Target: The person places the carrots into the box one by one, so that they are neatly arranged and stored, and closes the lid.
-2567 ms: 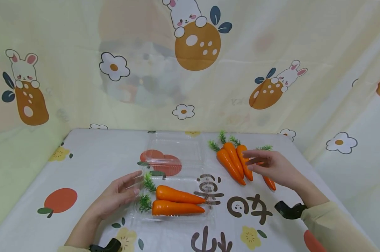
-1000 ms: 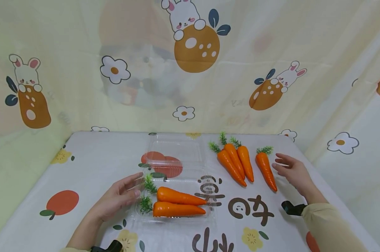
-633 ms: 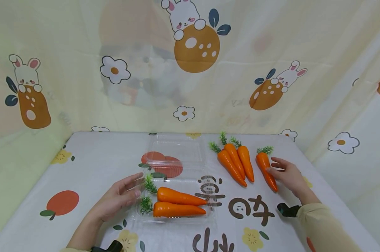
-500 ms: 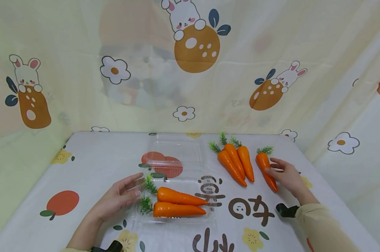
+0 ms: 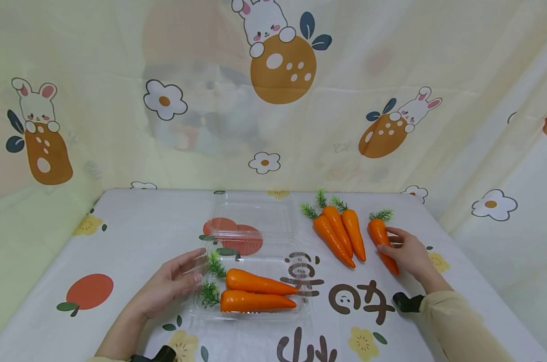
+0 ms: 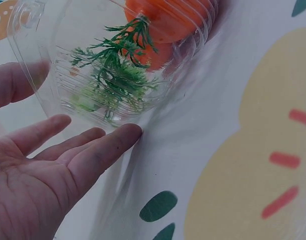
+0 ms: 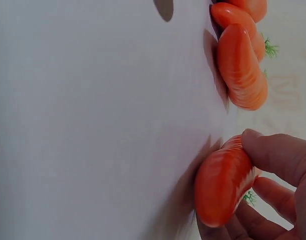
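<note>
My right hand [image 5: 408, 254] pinches a lone orange carrot [image 5: 378, 234] with a green leafy top, lying at the right of the table. In the right wrist view the thumb is on one side of this carrot [image 7: 220, 187] and the fingers are on the other. A clear plastic clamshell box [image 5: 250, 315] lies with its lid back in the middle, two carrots [image 5: 259, 281] side by side in its base. At the box's left end is my left hand [image 5: 171, 279], fingers extended and thumb apart. The left wrist view shows its fingertips [image 6: 129, 132] against or close to the box wall.
Three more carrots [image 5: 334, 231] lie in a bunch between the box and the right hand. The box's transparent lid [image 5: 255, 206] rests toward the back. A printed white cloth [image 5: 151, 226] covers the table, with a patterned curtain [image 5: 201, 151] behind it.
My right hand has moved from over the bunched carrots to the right side of the lone carrot, then in to pinch it. The left hand has stayed at the box.
</note>
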Motion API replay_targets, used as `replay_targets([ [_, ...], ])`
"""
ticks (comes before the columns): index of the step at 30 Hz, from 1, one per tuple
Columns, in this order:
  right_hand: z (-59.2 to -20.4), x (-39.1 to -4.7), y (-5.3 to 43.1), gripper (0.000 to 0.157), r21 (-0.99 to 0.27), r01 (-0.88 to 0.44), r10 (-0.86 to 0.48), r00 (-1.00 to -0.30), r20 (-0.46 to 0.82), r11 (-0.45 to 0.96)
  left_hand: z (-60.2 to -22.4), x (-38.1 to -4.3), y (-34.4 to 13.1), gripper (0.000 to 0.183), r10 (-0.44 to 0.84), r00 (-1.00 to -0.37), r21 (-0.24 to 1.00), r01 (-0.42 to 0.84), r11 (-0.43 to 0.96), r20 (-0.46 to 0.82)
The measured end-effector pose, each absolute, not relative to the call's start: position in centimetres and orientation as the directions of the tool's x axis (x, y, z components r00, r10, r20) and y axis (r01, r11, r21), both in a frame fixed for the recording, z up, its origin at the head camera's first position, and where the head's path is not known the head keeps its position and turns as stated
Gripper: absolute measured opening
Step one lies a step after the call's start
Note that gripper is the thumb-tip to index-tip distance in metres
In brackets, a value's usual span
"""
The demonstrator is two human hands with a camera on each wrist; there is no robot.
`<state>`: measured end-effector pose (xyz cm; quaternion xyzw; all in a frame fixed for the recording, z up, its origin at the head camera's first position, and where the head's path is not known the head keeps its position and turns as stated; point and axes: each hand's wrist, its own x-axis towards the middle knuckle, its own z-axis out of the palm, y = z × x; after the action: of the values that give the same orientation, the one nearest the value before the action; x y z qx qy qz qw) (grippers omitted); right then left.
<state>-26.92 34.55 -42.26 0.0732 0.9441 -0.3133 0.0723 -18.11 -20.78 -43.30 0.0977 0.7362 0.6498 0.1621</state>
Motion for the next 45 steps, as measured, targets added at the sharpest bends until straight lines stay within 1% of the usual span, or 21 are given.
replay_targets([
  [12, -42.0, -26.8, 34.4, 0.077, -0.594, 0.221, 0.130, -0.973, -0.193, 0.774, -43.3, -18.0, -20.7, 0.069, 0.362, -0.926, 0.989, -0.065, 0.134, -0.110],
  [22, -41.7, -26.7, 34.7, 0.073, -0.604, 0.215, 0.128, -0.975, -0.184, 0.767, -43.3, -17.9, -20.6, 0.068, 0.370, -0.923, 0.988, -0.054, 0.142, -0.104],
  [35, -40.3, -26.0, 35.7, 0.069, -0.616, 0.168, 0.100, -0.985, -0.144, 0.770, -43.2, -18.0, -20.7, 0.068, 0.365, -0.924, 0.988, -0.066, 0.137, -0.112],
  [41, -39.2, -25.5, 36.3, 0.069, -0.655, 0.154, 0.090, -0.987, -0.131, 0.740, -43.2, -18.0, -20.7, 0.068, 0.353, -0.928, 0.988, -0.077, 0.131, -0.119],
  [45, -38.4, -25.3, 36.6, 0.068, -0.679, 0.108, 0.055, -0.994, -0.098, 0.727, -43.3, -18.1, -20.8, 0.068, 0.351, -0.929, 0.988, -0.080, 0.129, -0.121],
])
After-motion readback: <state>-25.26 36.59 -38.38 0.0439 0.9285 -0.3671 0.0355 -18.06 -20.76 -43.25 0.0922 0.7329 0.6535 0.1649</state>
